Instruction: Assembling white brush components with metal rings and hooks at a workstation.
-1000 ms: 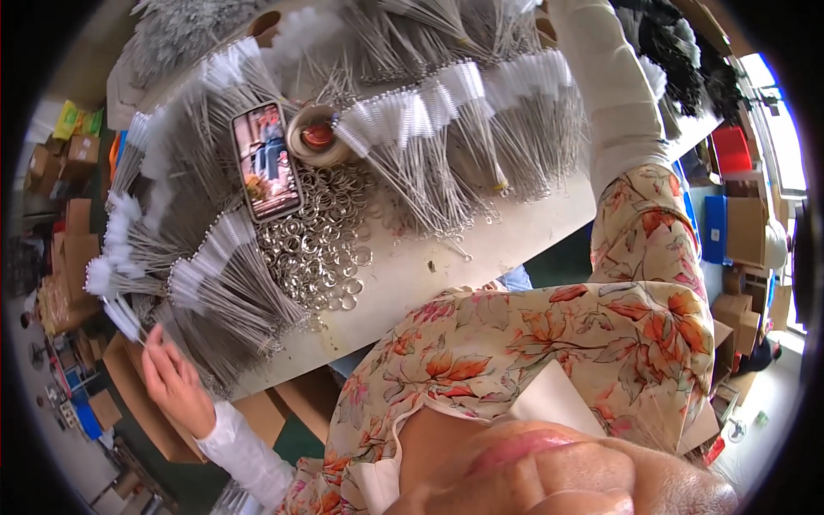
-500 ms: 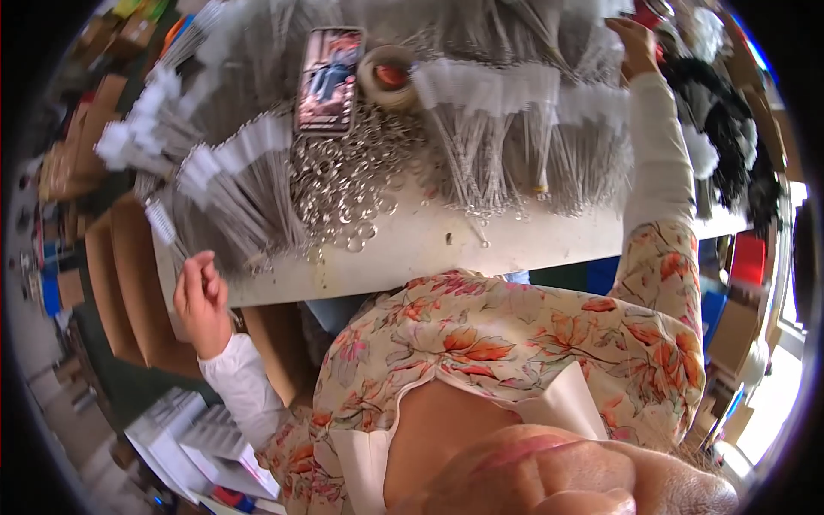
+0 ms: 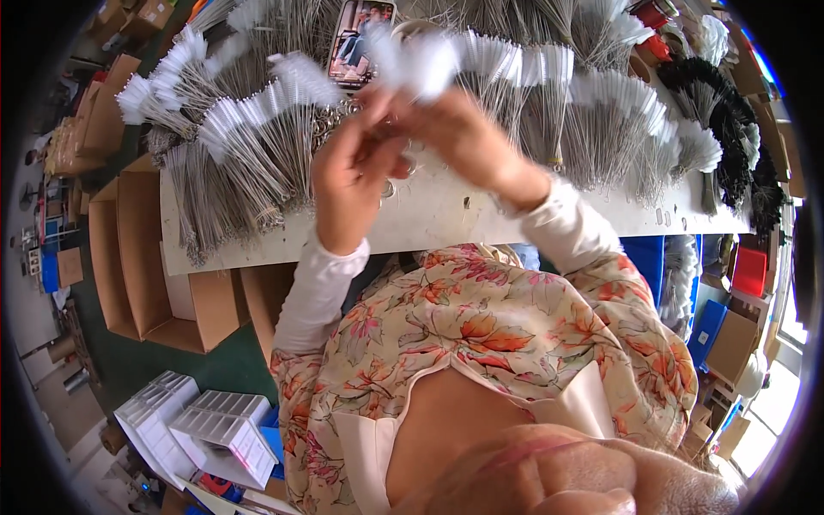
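Note:
My left hand and my right hand meet above the table, in front of the phone. Both are closed, with fingertips close together. White bristle heads, smeared by motion, stick up from between them; these look like wire-handled tube brushes. Their handles are hidden by my fingers, and how many there are I cannot tell. Beneath my left hand lie loose metal rings, mostly covered. Bundles of similar white-bristled brushes lie to the left, and more bundles spread out at the right.
A phone with a lit screen lies at the back, beside a partly hidden tape roll. Black-bristled brushes fill the table's right end. Open cardboard boxes stand left of the table, with white plastic bins nearer.
My right hand has come in from the far right, and my left hand has moved right and up from the table's left edge. They now meet in the middle. The view has shifted slightly.

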Demonstrator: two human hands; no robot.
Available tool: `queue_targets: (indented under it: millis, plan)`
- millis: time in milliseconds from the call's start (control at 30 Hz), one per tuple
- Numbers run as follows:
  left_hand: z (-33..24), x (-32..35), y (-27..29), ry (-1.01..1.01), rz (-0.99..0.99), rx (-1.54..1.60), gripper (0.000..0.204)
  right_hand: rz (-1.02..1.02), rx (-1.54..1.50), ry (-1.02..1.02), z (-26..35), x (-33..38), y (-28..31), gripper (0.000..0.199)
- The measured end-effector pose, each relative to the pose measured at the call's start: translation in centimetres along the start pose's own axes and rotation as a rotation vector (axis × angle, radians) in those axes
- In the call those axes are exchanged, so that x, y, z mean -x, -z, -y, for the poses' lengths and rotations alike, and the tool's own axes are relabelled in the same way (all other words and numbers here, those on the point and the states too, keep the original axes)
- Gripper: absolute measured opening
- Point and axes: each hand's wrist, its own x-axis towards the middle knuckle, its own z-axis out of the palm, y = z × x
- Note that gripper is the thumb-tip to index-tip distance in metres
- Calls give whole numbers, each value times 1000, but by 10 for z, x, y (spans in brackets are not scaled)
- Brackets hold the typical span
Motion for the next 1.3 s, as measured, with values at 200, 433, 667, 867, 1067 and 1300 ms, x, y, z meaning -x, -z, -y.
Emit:
queue_targets:
  millis: [200, 433, 667, 867, 1067, 1300]
  plan:
    - [5, 14, 22, -336, -294, -229, 10, -182, 139, 224, -2, 14, -26, 30]
    - [27, 38, 5, -629, -6, -624, 38, -254, -958, -134, -41, 14, -42, 20]
    - [-11, 21, 49, -441, -2, -396, 86, -126, -186, -205, 1, 42, -4, 17]
    - [-9, 49, 16, 110, 438, 270, 93, 89, 501, 9, -3, 57, -41, 11]
    - [-13, 58, 37, -217, 425, -227, 17, 294, 94, -413, 15, 70, -32, 16]
    - [12, 54, 29, -160, 501, -518, 18, 151, 430, -384, 12, 99, 3, 14]
